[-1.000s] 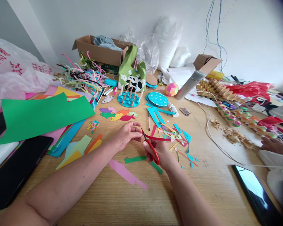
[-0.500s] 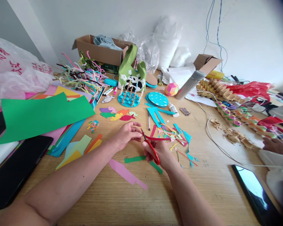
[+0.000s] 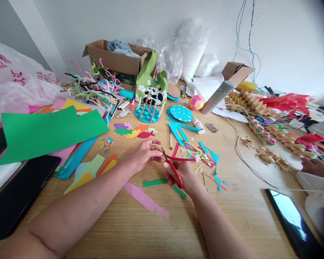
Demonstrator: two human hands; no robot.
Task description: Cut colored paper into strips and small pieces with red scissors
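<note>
The right hand (image 3: 187, 177) is clamped on red scissors (image 3: 173, 166) beside a red strip (image 3: 183, 158); whether the nearby left hand (image 3: 148, 154) is closed, I cannot tell.

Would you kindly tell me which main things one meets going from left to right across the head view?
Large green sheet, left hand, red scissors, grey flask, phone with shiny screen.

Bare L hand (image 3: 146, 155), bare R hand (image 3: 182, 176), L forearm (image 3: 83, 205) w/ dot (image 3: 95, 201)
</note>
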